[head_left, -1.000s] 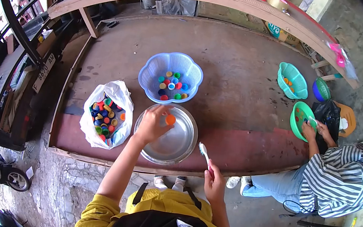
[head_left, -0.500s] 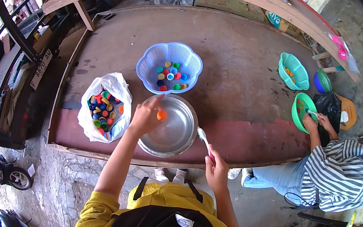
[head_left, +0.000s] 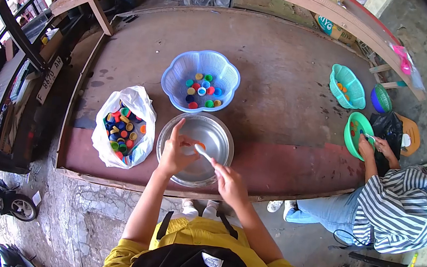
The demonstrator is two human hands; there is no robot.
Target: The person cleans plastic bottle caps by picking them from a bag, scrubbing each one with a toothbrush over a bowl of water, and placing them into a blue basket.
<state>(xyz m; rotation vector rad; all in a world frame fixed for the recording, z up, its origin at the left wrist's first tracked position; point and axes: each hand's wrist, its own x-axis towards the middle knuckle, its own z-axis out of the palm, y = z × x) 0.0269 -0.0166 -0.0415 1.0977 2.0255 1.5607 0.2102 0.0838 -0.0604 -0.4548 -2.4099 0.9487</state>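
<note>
A: Where was the orange cap [head_left: 188, 143] at that point?

B: Pinched in the left hand [head_left: 175, 153], fingers closed round its rim, over the steel basin [head_left: 222, 135]. The right hand [head_left: 228, 182] was wrapped shut on the toothbrush [head_left: 203, 152], bristle end right at the cap.

A: Any judgement on doing it well?

B: I'd have kept the cap low in the basin and turned it under short strokes (a wet cap likely slips). The white bag [head_left: 138, 102] of caps lay just left, the blue basket [head_left: 175, 76] just beyond.
</note>
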